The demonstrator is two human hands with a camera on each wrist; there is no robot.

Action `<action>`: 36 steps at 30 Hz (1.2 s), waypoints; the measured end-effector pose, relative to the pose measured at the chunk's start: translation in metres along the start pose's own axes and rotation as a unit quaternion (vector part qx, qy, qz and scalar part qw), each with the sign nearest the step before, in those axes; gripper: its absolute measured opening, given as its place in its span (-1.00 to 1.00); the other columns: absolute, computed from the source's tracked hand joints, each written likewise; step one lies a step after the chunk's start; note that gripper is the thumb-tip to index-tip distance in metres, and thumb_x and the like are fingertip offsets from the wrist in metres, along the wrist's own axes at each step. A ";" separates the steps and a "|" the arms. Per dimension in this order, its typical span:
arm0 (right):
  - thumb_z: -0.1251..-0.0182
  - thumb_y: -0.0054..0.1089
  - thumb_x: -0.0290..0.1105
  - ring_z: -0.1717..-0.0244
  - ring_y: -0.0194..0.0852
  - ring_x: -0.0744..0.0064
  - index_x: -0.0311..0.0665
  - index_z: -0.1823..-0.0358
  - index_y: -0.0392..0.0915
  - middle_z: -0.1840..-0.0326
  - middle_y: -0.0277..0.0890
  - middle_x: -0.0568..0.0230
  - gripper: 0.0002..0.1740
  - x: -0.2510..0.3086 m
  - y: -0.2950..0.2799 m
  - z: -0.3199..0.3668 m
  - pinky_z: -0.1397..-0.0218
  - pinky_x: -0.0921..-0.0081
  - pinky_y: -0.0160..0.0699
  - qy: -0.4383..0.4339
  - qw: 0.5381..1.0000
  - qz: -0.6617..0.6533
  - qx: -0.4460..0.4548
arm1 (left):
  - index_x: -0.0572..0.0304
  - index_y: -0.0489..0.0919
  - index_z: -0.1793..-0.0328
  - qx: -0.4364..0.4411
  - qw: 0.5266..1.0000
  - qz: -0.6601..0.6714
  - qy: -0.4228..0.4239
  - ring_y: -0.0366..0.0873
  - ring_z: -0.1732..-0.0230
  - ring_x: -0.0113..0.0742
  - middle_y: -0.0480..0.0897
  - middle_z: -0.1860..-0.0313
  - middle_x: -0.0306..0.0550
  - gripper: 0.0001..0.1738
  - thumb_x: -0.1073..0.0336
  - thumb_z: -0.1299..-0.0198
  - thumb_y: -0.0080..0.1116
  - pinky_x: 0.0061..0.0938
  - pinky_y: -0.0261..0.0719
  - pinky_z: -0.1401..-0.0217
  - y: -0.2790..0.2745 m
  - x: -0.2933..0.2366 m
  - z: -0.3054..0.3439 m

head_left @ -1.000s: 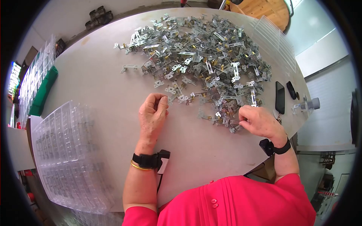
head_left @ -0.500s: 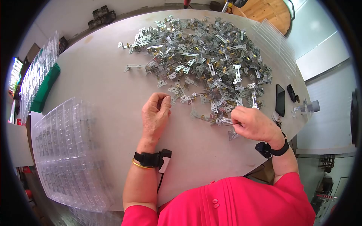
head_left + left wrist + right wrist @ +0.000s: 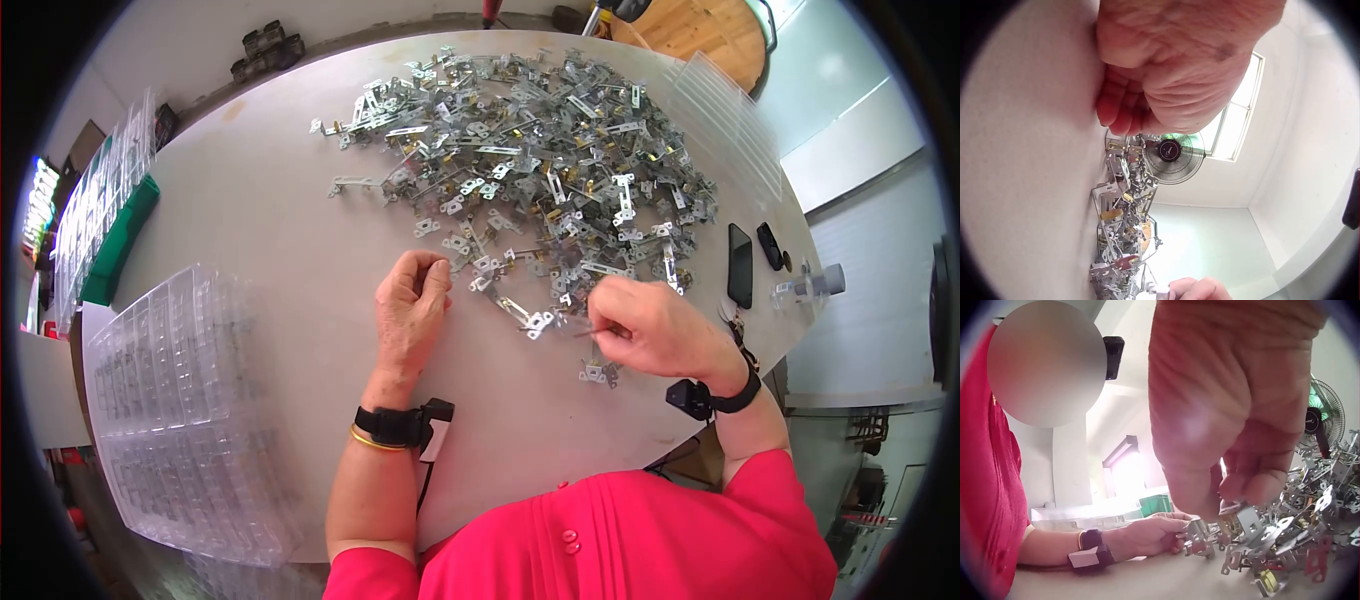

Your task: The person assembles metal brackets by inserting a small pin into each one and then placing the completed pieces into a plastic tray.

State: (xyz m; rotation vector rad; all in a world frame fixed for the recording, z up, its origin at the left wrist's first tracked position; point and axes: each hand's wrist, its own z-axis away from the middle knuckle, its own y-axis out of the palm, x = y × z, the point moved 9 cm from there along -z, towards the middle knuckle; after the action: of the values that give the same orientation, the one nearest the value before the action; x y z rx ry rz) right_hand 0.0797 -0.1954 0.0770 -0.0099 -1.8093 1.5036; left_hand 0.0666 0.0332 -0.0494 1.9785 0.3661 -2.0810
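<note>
A heap of small metal brackets (image 3: 560, 190) with slots, holes and brass-coloured bits covers the far middle of the table. My right hand (image 3: 650, 325) pinches a thin, motion-blurred metal bracket (image 3: 582, 333) at the heap's near edge. Left of it lies a bright slotted bracket (image 3: 515, 312), and a smaller bracket (image 3: 597, 373) is just below. In the right wrist view, brackets (image 3: 1249, 526) crowd under the right fingertips. My left hand (image 3: 412, 310) rests on the table by the heap's near left edge, its fingers loosely curled; nothing shows in it in the left wrist view.
Clear plastic compartment boxes (image 3: 170, 390) are stacked at the left, with a green bin (image 3: 122, 240) behind. A clear divided tray (image 3: 728, 120) lies at the far right. A phone (image 3: 740, 265) and a small clear container (image 3: 808, 285) are on the right side of the table.
My right hand has moved left along the heap's near edge, with bright brackets shifting left beside it. A small bracket has slid toward me. The left hand has barely moved.
</note>
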 end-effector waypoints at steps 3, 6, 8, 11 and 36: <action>-0.19 0.21 -0.54 0.38 0.51 0.04 -0.28 0.31 0.39 0.36 0.41 0.12 -0.86 -0.002 -0.005 -0.016 0.35 0.21 0.47 -0.008 0.999 -0.002 -0.040 | 0.25 0.64 0.08 0.000 1.000 -0.002 0.000 0.49 0.42 -0.62 0.61 0.35 -0.31 -0.82 0.27 -0.47 0.21 -0.67 0.51 0.37 0.001 -0.001 -0.001; -0.23 0.21 -0.55 0.38 0.51 0.06 -0.31 0.30 0.38 0.36 0.41 0.11 -0.85 -0.009 -0.005 -0.032 0.33 0.23 0.48 -0.001 0.999 -0.011 -0.053 | 0.24 0.64 0.07 -0.006 1.000 -0.010 -0.006 0.50 0.42 -0.62 0.61 0.35 -0.31 -0.82 0.27 -0.47 0.21 -0.67 0.51 0.37 -0.001 -0.005 0.001; -0.24 0.19 -0.56 0.36 0.52 0.09 -0.32 0.28 0.38 0.35 0.42 0.11 -0.85 -0.014 -0.009 -0.041 0.32 0.25 0.48 -0.007 0.995 -0.014 -0.096 | 0.24 0.64 0.07 -0.009 1.000 -0.013 -0.010 0.50 0.42 -0.62 0.61 0.35 -0.31 -0.82 0.27 -0.47 0.21 -0.66 0.51 0.37 -0.001 -0.005 0.002; -0.26 0.18 -0.57 0.35 0.52 0.11 -0.32 0.27 0.37 0.34 0.43 0.11 -0.86 -0.019 -0.014 -0.049 0.30 0.26 0.49 -0.018 0.990 -0.006 -0.138 | 0.24 0.64 0.06 0.000 1.000 -0.004 0.000 0.50 0.42 -0.62 0.61 0.35 -0.31 -0.82 0.26 -0.47 0.22 -0.66 0.51 0.37 0.001 -0.002 0.001; -0.10 0.31 -0.52 0.17 0.56 0.11 -0.21 0.30 0.42 0.31 0.49 0.21 -0.79 -0.017 0.051 0.049 0.07 0.22 0.50 -0.054 0.977 0.119 0.167 | 0.24 0.64 0.05 0.001 1.000 0.006 -0.005 0.50 0.43 -0.62 0.61 0.35 -0.32 -0.82 0.27 -0.47 0.22 -0.67 0.52 0.36 0.000 -0.001 -0.001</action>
State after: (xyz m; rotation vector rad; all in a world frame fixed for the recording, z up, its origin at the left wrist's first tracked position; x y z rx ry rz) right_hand 0.0420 -0.2283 0.0241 0.0214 -1.6622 1.9989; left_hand 0.0673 0.0335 -0.0485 1.9669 0.3485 -2.0839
